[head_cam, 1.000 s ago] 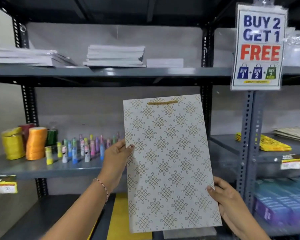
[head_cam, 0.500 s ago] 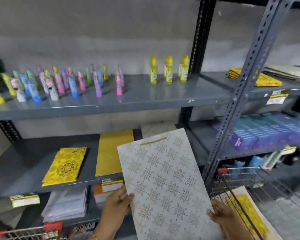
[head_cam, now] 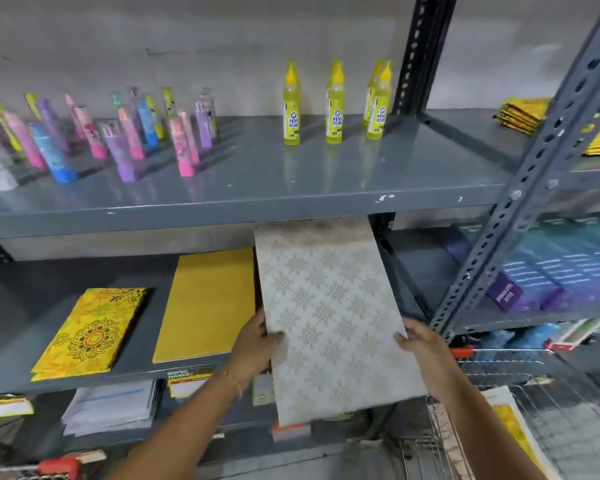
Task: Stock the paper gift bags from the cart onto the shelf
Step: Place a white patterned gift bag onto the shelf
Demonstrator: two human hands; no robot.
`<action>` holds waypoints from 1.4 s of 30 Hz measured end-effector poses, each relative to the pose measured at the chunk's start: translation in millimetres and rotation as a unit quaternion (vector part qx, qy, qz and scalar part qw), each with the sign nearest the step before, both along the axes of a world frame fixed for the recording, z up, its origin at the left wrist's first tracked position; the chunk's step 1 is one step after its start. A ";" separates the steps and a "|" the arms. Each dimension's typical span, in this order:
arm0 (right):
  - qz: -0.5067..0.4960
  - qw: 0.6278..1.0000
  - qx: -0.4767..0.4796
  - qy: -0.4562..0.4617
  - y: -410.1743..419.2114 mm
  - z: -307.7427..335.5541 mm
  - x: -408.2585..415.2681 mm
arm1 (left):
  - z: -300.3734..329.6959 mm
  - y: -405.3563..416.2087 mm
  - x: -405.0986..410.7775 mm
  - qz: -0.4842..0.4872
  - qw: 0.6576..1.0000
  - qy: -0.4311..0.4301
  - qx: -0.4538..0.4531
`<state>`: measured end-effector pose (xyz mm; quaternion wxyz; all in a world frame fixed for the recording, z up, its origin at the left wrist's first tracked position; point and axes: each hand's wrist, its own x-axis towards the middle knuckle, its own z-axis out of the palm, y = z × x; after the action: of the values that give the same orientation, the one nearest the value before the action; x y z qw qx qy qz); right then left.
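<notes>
White paper printed with a pale gold lattice forms the gift bag (head_cam: 329, 320), held flat between both hands and tilted so that its far end passes under the front lip of the upper shelf (head_cam: 243, 188) and over the lower shelf (head_cam: 21, 306), while its near end overhangs that shelf's front edge toward the person. Left hand (head_cam: 255, 344): closed on the bag's left edge, thumb lying on the printed face, fingers hidden beneath. Right hand (head_cam: 421, 344): closed on the bag's right edge, thumb tip on the face, remaining fingers out of sight underneath. Just left of the left hand a plain yellow bag (head_cam: 205, 303) lies flat on the lower shelf, its long edge close beside the held bag; farther left lies a yellow bag with a mandala motif (head_cam: 90, 330). Above and beyond the hands, on the upper shelf, three rows of yellow glue bottles (head_cam: 335, 109) stand upright, with a group of pink, blue and purple tubes (head_cam: 125, 133) to their left. Below and right of the right hand the wire cart (head_cam: 499, 372) holds another patterned bag (head_cam: 513, 427), partly visible. Right of the right hand a perforated grey upright (head_cam: 520, 188) separates this bay from purple boxes (head_cam: 548, 271).
</notes>
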<state>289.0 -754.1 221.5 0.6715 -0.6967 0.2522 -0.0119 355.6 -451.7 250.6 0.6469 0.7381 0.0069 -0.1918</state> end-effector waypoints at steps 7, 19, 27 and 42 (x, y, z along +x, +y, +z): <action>-0.052 0.997 -0.054 0.007 -10.8 10.2 100.5 | -1.5 -45.1 86.2 0.059 0.992 0.004 0.116; 0.015 0.986 -0.142 0.088 -20.8 -25.5 149.6 | -59.4 -76.5 151.4 0.151 0.972 0.025 0.179; 0.004 0.988 -0.137 0.066 -22.4 -43.8 147.9 | -69.5 -81.7 140.9 0.157 0.966 0.023 0.206; -0.076 0.961 -0.230 -0.133 63.4 11.1 139.4 | -30.3 -16.9 59.5 0.372 0.905 0.060 -0.195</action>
<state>428.4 -690.6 232.6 0.5179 -0.8030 0.2038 -0.2131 415.1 -468.5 220.3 0.8008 0.5280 0.2821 0.0216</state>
